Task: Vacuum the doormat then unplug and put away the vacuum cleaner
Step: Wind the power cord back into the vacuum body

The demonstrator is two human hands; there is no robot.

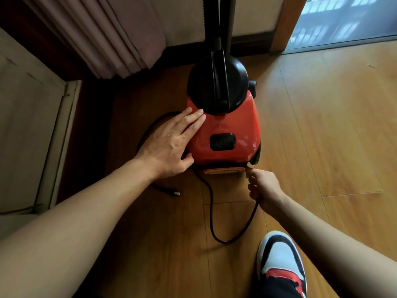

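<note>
Left hand (169,145) lies flat, steadying the vacuum (225,125), while right hand (263,187) pinches the cord (211,208), likely stowing it.

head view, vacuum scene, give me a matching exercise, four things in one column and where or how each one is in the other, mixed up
Column one
1 left hand
2 right hand
3 plug
4 shoe

Column two
A pinches the cord
B lies loose on the floor, unplugged
C rests flat on the vacuum cleaner
D bottom right of the frame, white, black and red

Pairs: 1-C, 2-A, 3-B, 4-D
</note>
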